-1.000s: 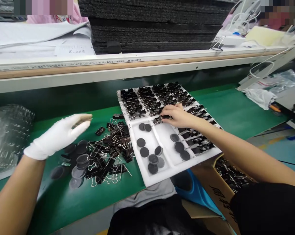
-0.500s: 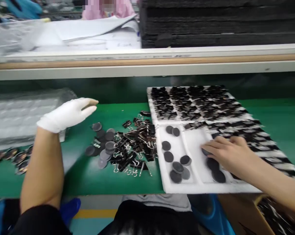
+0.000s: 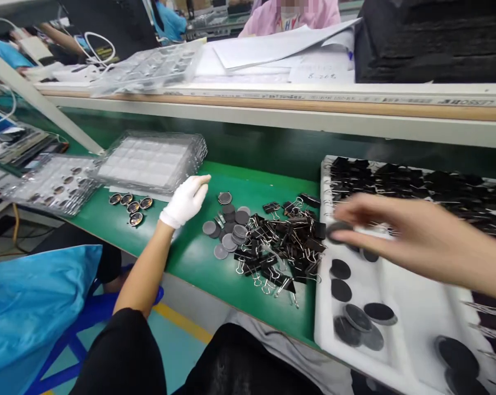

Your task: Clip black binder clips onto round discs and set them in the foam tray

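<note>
My right hand point(image 3: 399, 236), bare and blurred, pinches a dark round disc point(image 3: 337, 231) between thumb and fingers above the left side of the white foam tray point(image 3: 320, 307). Under and in front of it, several black discs point(image 3: 340, 289) lie in the tray's left compartment, some overlapping. My left hand point(image 3: 187, 200) wears a white glove and hovers over the green table with its fingers loosely extended, holding nothing visible. To its right lies a loose group of grey and black discs point(image 3: 228, 227). Beside them is a heap of black binder clips point(image 3: 280, 241).
Clear plastic trays point(image 3: 149, 162) are stacked at the back left, with small round metal-rimmed parts point(image 3: 133, 207) before them. A shelf edge point(image 3: 248, 107) crosses above the table. Binder clips point(image 3: 395, 178) fill the foam tray's back rows. A person in blue point(image 3: 38, 312) sits at left.
The view has swung left. My right hand has risen from the tray's middle compartment and moved left with a disc in its fingers. My left hand stays near the loose discs.
</note>
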Available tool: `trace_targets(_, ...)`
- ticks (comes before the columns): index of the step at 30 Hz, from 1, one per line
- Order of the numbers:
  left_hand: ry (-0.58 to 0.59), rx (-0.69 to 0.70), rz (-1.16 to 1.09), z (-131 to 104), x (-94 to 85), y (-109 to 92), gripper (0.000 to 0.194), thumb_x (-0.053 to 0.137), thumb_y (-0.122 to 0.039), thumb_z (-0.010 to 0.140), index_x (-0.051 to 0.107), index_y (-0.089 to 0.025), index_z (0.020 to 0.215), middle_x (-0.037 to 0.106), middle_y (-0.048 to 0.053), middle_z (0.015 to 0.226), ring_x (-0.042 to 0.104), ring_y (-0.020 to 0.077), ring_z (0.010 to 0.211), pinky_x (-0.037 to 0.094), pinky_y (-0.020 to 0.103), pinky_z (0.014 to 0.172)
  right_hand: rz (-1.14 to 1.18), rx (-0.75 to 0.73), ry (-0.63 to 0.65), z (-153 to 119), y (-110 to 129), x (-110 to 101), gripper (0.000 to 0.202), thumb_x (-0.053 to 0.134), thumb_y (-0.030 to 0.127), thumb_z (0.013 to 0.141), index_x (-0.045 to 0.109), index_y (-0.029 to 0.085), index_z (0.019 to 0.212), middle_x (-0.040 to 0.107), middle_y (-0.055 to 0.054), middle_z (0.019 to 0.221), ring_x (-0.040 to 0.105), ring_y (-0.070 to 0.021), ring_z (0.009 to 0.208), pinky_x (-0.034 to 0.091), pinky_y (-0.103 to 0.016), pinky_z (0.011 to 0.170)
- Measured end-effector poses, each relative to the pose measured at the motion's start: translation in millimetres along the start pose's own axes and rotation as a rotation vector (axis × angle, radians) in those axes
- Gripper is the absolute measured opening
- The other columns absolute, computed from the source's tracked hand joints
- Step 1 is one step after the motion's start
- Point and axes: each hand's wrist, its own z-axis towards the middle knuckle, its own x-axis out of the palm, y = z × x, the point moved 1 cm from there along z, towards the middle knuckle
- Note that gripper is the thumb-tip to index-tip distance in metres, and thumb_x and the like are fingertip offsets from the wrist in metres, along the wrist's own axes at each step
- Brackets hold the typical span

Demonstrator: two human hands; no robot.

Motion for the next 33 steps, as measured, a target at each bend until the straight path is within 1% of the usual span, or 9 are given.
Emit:
trace_targets(4,0.002,0.098,-0.152,-29.5,3.3,-45.1,0.069,0.046,-0.044,0.100,0.024,-0.018,0.160,0.055,0.018,0.147,0.065,0.0216,0.117,0.056,0.037,0.096,0.674,0.282,0.107,103.1,68.6,74.2,0.033,0.084,0.044,0.072,0.059,0.025,0.083,0.074,-0.006,0.081,0.071,-0.0233,0.077,0.059,-0.039,0.069)
trace_targets(6,-0.021,0.087,-0.062,-46.1,5.0,-53.1,0.068,0.053,-0.047,0.098,0.032,-0.020,0.157,0.059,0.017,0.143,0.062,0.0260,0.123,0.053,0.041,0.101,0.863,0.381,0.206,124.7,88.3,106.9,0.029,0.081,0.033,0.074,0.058,0.022,0.087,0.075,-0.007,0.083,0.072,-0.0224,0.077,0.059,-0.037,0.069)
trace_targets(8,-0.043,-0.008,0.036,-63.9,5.1,-45.8,0.051,0.047,-0.044,0.102,0.047,-0.022,0.147,0.067,0.014,0.130,0.064,0.0249,0.118,0.052,0.041,0.102,0.857,0.328,0.257,130.3,93.1,121.8,0.028,0.079,0.030,0.075,0.060,0.021,0.093,0.077,-0.009,0.093,0.073,-0.0233,0.085,0.059,-0.039,0.075)
trace_targets(12,0.134,-0.113,0.244,-104.1,4.2,-20.1,0.042,0.040,-0.042,0.104,0.062,-0.022,0.133,0.071,0.013,0.112,0.067,0.0268,0.103,0.052,0.043,0.092,0.427,0.021,0.107,126.1,59.0,102.6,0.020,0.073,0.039,0.077,0.066,0.026,0.091,0.076,-0.008,0.103,0.071,-0.0281,0.096,0.057,-0.048,0.085)
trace_targets(16,0.287,-0.052,0.333,-126.2,1.8,-8.3,0.069,0.053,-0.050,0.093,0.043,-0.018,0.154,0.059,0.020,0.135,0.058,0.0355,0.117,0.047,0.049,0.095,0.120,0.057,0.002,121.3,-3.7,69.6,0.018,0.063,0.049,0.083,0.069,0.032,0.087,0.077,-0.009,0.095,0.071,-0.0296,0.088,0.052,-0.049,0.079)
trace_targets(18,0.198,-0.139,0.364,-121.9,-7.7,6.5,0.069,0.051,-0.049,0.093,0.043,-0.017,0.154,0.056,0.020,0.136,0.056,0.0352,0.118,0.045,0.048,0.097,-0.040,0.082,-0.046,116.9,-34.7,58.8,0.026,0.059,0.055,0.084,0.070,0.032,0.090,0.076,-0.015,0.099,0.068,-0.0319,0.088,0.048,-0.051,0.077)
trace_targets(22,-0.083,-0.622,0.581,-97.9,-44.4,67.2,0.067,0.041,-0.061,0.095,0.055,-0.015,0.141,0.054,0.026,0.137,0.049,0.0446,0.122,0.040,0.057,0.094,-0.291,0.093,-0.032,103.2,-79.3,47.3,0.042,0.050,0.062,0.087,0.075,0.031,0.100,0.072,-0.024,0.110,0.064,-0.0377,0.098,0.038,-0.055,0.072)
trace_targets(27,0.121,-0.687,0.583,-74.0,-64.4,122.9,0.071,0.047,-0.075,0.085,0.068,-0.021,0.126,0.056,0.023,0.136,0.046,0.0492,0.123,0.036,0.060,0.094,-0.515,0.140,0.103,85.1,-80.7,37.9,0.041,0.045,0.043,0.090,0.074,0.026,0.113,0.069,-0.018,0.123,0.058,-0.0413,0.118,0.038,-0.055,0.086)
trace_targets(33,-0.014,-0.484,0.619,-70.9,-46.0,118.5,0.067,0.051,-0.074,0.083,0.071,-0.016,0.111,0.061,0.019,0.126,0.053,0.0441,0.121,0.038,0.055,0.097,-0.501,0.184,0.201,82.1,-58.9,32.5,0.038,0.046,0.036,0.096,0.070,0.026,0.123,0.066,-0.012,0.132,0.056,-0.0363,0.122,0.037,-0.048,0.091)
